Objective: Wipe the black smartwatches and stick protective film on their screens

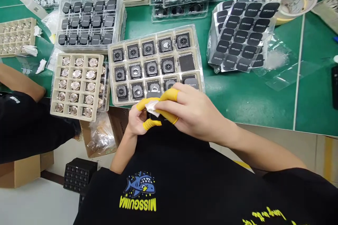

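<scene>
Between my two hands, at the table's front edge, is a small dark watch case (154, 116), mostly hidden by fingers. My left hand (142, 116), with yellow finger cots, grips it from the side. My right hand (182, 109), also in yellow cots, pinches a white wipe (152, 107) against it. Just beyond lies a beige tray (196, 51) of black watch cases, most showing their round sensor backs. One compartment in its right column shows a flat dark square (186, 62), and the one nearer me holds a black piece with a printed label.
A beige tray of rose-gold watches (83, 56) and stacked trays of black squares (89, 23) lie left. Black sticker sheets (240, 37) and a tape roll (298, 3) are at right. Another person's arm (21, 81) reaches in at far left.
</scene>
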A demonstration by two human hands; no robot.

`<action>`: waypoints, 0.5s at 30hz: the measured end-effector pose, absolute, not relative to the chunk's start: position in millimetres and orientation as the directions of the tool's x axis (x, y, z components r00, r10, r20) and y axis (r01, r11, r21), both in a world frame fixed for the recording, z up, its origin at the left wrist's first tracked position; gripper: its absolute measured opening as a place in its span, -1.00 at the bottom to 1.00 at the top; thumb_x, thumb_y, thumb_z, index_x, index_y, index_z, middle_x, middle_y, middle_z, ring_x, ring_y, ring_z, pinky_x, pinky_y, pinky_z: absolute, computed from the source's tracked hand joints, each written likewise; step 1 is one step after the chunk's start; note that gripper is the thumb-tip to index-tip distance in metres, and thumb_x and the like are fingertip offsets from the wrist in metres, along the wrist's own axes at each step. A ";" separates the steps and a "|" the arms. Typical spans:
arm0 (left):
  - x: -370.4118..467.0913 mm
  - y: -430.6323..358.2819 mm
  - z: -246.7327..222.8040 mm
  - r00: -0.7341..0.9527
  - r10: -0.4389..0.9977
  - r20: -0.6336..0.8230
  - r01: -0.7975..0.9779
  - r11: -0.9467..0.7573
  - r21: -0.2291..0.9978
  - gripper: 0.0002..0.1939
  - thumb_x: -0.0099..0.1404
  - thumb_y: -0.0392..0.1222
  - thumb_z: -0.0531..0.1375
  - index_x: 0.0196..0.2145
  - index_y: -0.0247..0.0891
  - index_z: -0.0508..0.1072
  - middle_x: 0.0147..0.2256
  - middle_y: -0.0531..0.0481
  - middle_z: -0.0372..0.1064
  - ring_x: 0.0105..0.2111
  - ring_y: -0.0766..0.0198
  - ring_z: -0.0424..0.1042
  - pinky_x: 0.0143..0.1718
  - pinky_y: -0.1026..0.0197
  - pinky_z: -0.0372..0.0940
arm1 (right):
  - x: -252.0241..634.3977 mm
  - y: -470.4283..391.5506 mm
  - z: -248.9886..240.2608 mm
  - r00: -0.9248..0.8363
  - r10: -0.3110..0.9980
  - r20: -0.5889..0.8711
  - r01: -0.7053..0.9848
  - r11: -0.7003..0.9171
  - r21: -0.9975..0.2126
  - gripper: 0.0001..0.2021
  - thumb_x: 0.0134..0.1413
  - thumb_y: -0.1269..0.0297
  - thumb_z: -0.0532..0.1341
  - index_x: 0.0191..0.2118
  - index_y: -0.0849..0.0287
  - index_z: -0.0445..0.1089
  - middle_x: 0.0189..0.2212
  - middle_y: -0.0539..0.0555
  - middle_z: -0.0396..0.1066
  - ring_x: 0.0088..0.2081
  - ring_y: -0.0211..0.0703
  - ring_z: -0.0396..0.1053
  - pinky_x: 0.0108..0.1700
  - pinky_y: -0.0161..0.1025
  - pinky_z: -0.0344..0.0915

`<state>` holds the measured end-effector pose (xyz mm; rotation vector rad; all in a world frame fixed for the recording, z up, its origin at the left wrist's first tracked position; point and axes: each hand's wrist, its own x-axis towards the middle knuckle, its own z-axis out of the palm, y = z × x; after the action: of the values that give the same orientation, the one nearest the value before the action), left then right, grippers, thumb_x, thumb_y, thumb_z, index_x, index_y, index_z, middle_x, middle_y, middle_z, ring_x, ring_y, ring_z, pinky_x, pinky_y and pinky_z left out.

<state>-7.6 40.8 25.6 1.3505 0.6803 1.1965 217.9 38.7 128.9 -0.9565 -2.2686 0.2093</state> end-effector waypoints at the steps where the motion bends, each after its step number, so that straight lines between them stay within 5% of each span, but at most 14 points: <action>1: -7.8 40.6 26.5 0.310 0.913 0.264 -0.253 -0.189 0.949 -0.22 0.11 0.29 0.70 0.14 -0.19 0.75 -0.07 -0.17 0.78 -0.13 0.00 0.79 -0.05 0.08 0.66 | 217.3 39.0 129.9 -0.532 0.670 0.518 0.549 0.739 -0.392 -0.78 0.57 0.48 0.21 -0.01 0.16 0.63 -0.25 0.13 0.58 -0.21 -0.02 0.32 -0.20 -0.10 0.22; 5: -11.0 37.3 31.4 0.259 0.931 0.259 -0.255 -0.192 0.948 -0.25 0.11 0.28 0.70 0.14 -0.17 0.77 -0.11 -0.14 0.79 -0.16 0.01 0.79 -0.05 0.10 0.67 | 228.1 37.3 142.3 -0.674 0.600 0.432 0.432 0.794 -0.428 -0.78 0.61 0.47 0.20 -0.05 0.14 0.61 -0.30 0.07 0.54 -0.24 -0.06 0.28 -0.21 -0.10 0.20; 8: -15.5 33.6 35.1 0.210 0.956 0.203 -0.252 -0.148 0.956 -0.26 0.13 0.30 0.68 0.13 -0.18 0.78 -0.10 -0.16 0.79 -0.15 0.01 0.79 -0.04 0.10 0.67 | 247.1 31.7 154.9 -0.720 0.601 0.347 0.497 0.796 -0.346 -0.73 0.61 0.48 0.16 -0.09 0.11 0.60 -0.33 0.07 0.51 -0.26 -0.03 0.30 -0.22 -0.06 0.21; 11: -16.5 31.5 37.4 0.220 0.958 0.184 -0.289 -0.116 0.950 -0.23 0.10 0.33 0.69 0.13 -0.18 0.78 -0.12 -0.17 0.79 -0.19 0.03 0.79 -0.11 0.12 0.66 | 262.2 25.0 163.0 -0.577 0.674 0.462 0.640 0.724 -0.257 -0.85 0.58 0.43 0.27 0.05 0.10 0.59 -0.22 0.14 0.58 -0.22 0.03 0.35 -0.21 -0.01 0.28; 15: -10.6 32.3 38.8 0.262 0.942 0.209 -0.329 -0.116 0.937 -0.27 0.15 0.28 0.68 0.14 -0.16 0.77 -0.13 -0.14 0.78 -0.22 0.07 0.77 -0.16 0.13 0.64 | 259.1 22.4 163.6 -0.434 0.713 0.551 0.728 0.637 -0.252 -0.73 0.49 0.45 0.39 0.18 0.02 0.55 -0.14 0.16 0.62 -0.18 0.07 0.43 -0.20 0.02 0.32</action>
<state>-10.6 32.3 38.8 1.2166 0.6782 1.2356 259.1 22.4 163.6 -1.1192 -2.2259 -0.0307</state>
